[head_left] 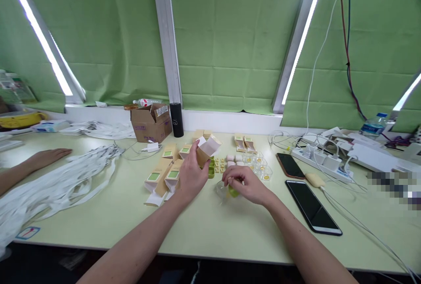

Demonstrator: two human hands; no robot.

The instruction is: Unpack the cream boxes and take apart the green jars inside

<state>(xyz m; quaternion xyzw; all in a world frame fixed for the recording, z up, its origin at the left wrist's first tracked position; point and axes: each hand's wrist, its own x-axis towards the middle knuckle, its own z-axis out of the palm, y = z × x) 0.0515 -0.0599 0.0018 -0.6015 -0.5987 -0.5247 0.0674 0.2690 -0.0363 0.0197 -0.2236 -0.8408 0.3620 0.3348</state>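
Observation:
My left hand (191, 174) grips a small cream carton (207, 148), tilted, with its white end flap open. Just above the table, my right hand (248, 183) has its fingers closed on a clear plastic piece (221, 189) with a green part (233, 191) under the fingers; its exact kind is unclear. Left of the left hand lie several cartons (160, 174) with green labels. Between the hands sit green containers (211, 171) and small gold pieces (219, 166). Beyond the right hand are pale pink-white pieces (230, 157) and clear cups (263, 171).
Two phones (314, 207) and a power strip (324, 161) with cables lie to the right. A cardboard box (149, 124) and black cylinder (176, 120) stand at the back. White straps (66, 183) cover the left, near another person's hand (49, 159).

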